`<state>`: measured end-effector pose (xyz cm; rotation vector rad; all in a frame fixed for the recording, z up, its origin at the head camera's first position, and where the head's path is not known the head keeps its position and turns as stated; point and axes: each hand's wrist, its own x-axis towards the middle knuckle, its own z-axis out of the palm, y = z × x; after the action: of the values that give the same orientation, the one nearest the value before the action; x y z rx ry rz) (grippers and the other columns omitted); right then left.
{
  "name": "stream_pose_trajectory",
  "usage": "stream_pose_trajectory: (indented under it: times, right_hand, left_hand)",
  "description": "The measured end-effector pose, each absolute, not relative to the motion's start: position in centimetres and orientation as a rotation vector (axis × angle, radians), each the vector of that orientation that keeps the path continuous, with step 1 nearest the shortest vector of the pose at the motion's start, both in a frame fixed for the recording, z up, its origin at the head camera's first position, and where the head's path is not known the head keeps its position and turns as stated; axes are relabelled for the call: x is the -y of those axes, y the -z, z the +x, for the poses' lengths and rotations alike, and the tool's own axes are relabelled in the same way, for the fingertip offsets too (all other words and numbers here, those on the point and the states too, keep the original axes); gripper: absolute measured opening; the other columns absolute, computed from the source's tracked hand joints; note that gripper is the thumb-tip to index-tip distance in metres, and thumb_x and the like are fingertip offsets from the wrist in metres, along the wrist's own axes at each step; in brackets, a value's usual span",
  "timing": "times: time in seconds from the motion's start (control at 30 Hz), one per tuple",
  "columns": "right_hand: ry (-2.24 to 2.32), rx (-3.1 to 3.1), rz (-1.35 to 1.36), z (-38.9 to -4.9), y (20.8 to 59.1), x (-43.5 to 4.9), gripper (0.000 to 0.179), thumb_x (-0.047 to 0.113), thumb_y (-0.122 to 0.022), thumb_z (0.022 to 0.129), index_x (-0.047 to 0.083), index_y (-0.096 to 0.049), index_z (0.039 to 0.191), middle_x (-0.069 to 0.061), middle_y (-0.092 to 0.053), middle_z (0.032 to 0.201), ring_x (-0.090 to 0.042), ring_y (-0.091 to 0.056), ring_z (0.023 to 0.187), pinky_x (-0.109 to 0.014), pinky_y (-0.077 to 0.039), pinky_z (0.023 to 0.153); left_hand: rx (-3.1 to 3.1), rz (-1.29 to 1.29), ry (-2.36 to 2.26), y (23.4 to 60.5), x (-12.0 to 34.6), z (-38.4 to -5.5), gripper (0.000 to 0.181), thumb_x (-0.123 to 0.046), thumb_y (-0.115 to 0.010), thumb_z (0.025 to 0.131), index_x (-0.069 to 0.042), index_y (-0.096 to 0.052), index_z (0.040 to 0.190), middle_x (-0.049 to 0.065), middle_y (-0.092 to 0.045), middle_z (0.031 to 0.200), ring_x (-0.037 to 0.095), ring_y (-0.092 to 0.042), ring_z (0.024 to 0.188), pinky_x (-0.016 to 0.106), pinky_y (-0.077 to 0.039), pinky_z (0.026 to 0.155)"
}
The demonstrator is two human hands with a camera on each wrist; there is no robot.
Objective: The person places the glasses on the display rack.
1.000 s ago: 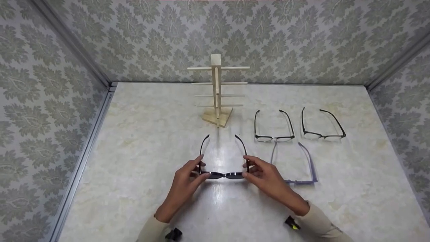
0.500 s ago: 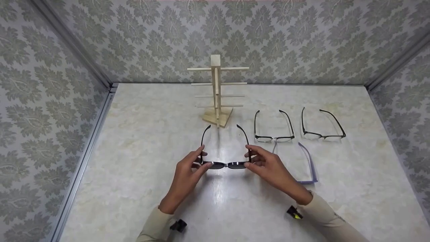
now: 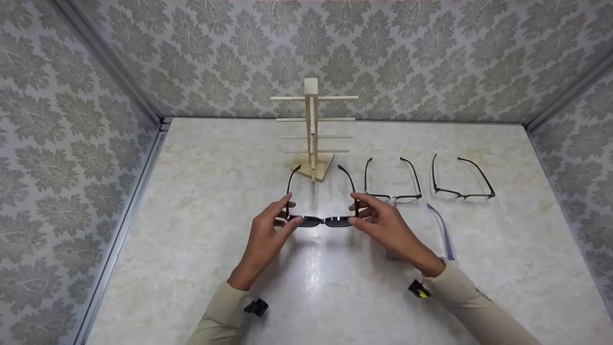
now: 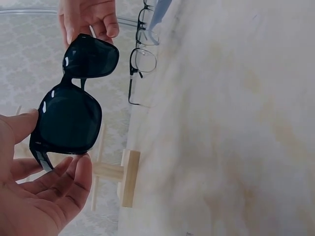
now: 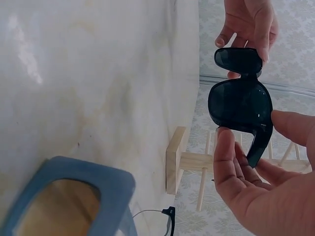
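Note:
Black sunglasses (image 3: pixel 309 222) with dark lenses are held up above the table, temples unfolded and pointing at the stand. My left hand (image 3: pixel 268 235) pinches their left corner, thumb on the front and fingers about the temple. At the right corner my right hand (image 3: pixel 388 227) grips them the same way. Both wrist views show the lenses (image 4: pixel 71 118) from the front, between the two hands. Just beyond the temple tips is a wooden stand (image 3: pixel 311 88) with several crosswise rods and an angular base. Purple-framed glasses (image 3: pixel 445 235) lie partly hidden under my right hand and forearm.
Two pairs of dark-rimmed clear glasses lie on the table to the right: a nearer pair (image 3: pixel 407 196) and a farther pair (image 3: pixel 464 195). Patterned wall panels (image 3: pixel 215 57) enclose the marbled table (image 3: pixel 191 268) at the back and sides.
Both hands have carried the sunglasses forward, towards the stand, and their temple tips now overlap its base in the head view. My right forearm covers more of the purple glasses.

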<state>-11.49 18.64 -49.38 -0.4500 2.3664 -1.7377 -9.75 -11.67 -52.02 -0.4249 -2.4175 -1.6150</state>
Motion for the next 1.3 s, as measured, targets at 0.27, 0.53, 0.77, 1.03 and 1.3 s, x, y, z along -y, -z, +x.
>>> stream_pose_trajectory:
  times: [0.27, 0.53, 0.77, 1.03, 1.3]
  right_hand:
    - [1.718, -2.382, -0.431, -13.1, 49.0, -18.1, 0.059, 0.007, -0.081, 0.102, -0.002, -0.059, 0.156, -0.021, -0.072, 0.131, -0.031, -0.075, 0.11, -0.024, -0.061, 0.089]
    - [1.655, -2.425, -0.41, -14.8, 48.8, -17.9, 0.059, 0.013, -0.08, 0.103, 0.003, -0.059, 0.157, -0.014, -0.074, 0.132, -0.028, -0.076, 0.109, -0.024, -0.06, 0.086]
    - [1.653, -2.42, -0.402, -16.0, 48.9, -17.7, 0.06, 0.014, -0.08, 0.103, 0.002, -0.058, 0.157, -0.022, -0.072, 0.134, -0.03, -0.076, 0.11, -0.024, -0.059, 0.085]
    - [1.685, -2.411, -0.381, -17.3, 48.8, -17.1, 0.059, 0.01, -0.08, 0.102, 0.001, -0.058, 0.157, -0.021, -0.073, 0.132, -0.034, -0.077, 0.11, -0.023, -0.06, 0.085]
    - [1.684, -2.434, -0.376, -18.1, 48.7, -16.8, 0.058, 0.008, -0.079, 0.102, 0.0, -0.059, 0.156, -0.02, -0.074, 0.13, -0.034, -0.077, 0.109, -0.024, -0.062, 0.082]
  left_hand:
    - [2.453, -0.364, 1.631, 51.5, 11.9, -11.4, 0.059, -0.01, -0.082, 0.101, 0.001, -0.061, 0.155, 0.012, -0.075, 0.129, 0.024, -0.074, 0.101, 0.046, -0.065, 0.086]
    - [2.46, -0.323, 1.66, 51.3, 11.9, -13.0, 0.057, -0.014, -0.081, 0.103, 0.0, -0.061, 0.155, 0.012, -0.074, 0.13, 0.025, -0.074, 0.101, 0.041, -0.064, 0.086]
    - [2.467, -0.31, 1.693, 51.4, 12.0, -14.2, 0.058, -0.014, -0.08, 0.104, 0.0, -0.06, 0.156, 0.013, -0.073, 0.131, 0.026, -0.075, 0.102, 0.039, -0.064, 0.087]
    - [2.489, -0.297, 1.708, 51.1, 12.4, -15.4, 0.06, -0.016, -0.08, 0.104, -0.002, -0.058, 0.159, 0.012, -0.071, 0.134, 0.024, -0.074, 0.107, 0.04, -0.063, 0.089]
    - [2.512, -0.283, 1.686, 51.0, 12.4, -16.5, 0.061, -0.018, -0.079, 0.105, -0.003, -0.057, 0.16, 0.012, -0.071, 0.134, 0.026, -0.074, 0.107, 0.044, -0.062, 0.091]
